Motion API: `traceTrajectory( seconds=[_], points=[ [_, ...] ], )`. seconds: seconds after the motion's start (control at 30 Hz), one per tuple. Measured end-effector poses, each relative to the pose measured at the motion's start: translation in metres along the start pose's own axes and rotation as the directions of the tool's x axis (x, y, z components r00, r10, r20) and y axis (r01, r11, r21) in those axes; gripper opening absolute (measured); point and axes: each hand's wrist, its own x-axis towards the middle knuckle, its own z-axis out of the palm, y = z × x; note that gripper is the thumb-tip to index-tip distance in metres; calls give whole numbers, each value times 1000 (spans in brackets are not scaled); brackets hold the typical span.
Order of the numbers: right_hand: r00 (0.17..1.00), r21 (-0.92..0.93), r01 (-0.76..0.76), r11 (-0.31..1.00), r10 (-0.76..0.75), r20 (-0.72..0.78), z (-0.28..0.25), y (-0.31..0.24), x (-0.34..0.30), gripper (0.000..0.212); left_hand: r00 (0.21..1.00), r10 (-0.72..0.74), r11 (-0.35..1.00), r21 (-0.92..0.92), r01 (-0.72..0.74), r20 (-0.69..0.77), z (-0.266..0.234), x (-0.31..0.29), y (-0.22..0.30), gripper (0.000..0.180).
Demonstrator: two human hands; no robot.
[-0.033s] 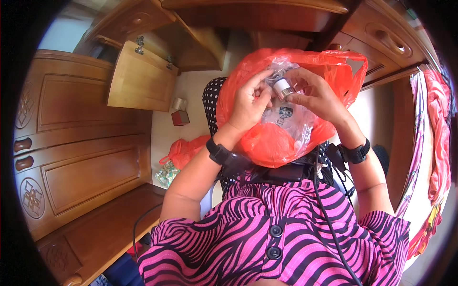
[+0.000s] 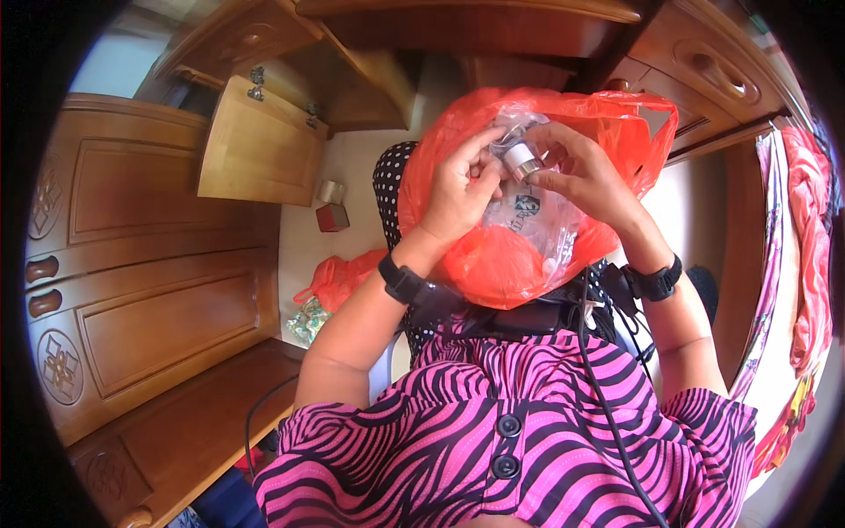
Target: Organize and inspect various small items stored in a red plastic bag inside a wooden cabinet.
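obs: no clear change vs prev frame; both hands and the small white-and-silver container (image 2: pixel 521 159) sit approx. where they were, so handling is, in my judgement, at the same stage.

r hand (image 2: pixel 585 172): closed on container, thumb at its lower end, fingers along upper right side. l hand (image 2: pixel 459 189): fingers bent, tips just beside container's l side and by the crumpled clear plastic (image 2: pixel 528 216); cannot tell if it grips either.

loc: container is tilted, betw. the hands, above the clear plastic, which lies in the open red bag (image 2: pixel 493 264). bag handle loop stands up at r, beyond r hand. polka-dot fabric (image 2: pixel 388 180) shows beside bag, l side. cabinet door (image 2: pixel 260 145) at upper l hangs open.
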Motion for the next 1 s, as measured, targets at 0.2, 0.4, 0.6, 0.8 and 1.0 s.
traceTrajectory(
  seconds=[0.2,0.4,0.6,0.8,1.0],
  points=[
    [964,20,70,997,-63,-258,9,13,4,28,995,15,998,66,-22,96,6,-2,22,39],
    [935,-21,139,990,-138,-326,13,13,7,24,993,-117,978,-171,121,31,-3,2,12,29],
    [921,-152,135,979,-180,-346,2,-17,-1,21,991,28,983,-185,-3,130,-4,-4,19,29],
    [937,-158,99,983,-145,-318,-3,-20,-5,22,965,250,916,302,-263,81,-8,4,12,22],
    [937,-338,146,930,-240,-253,-2,-27,-6,29,802,568,596,579,-555,185,-14,17,27,19]
  ],
)
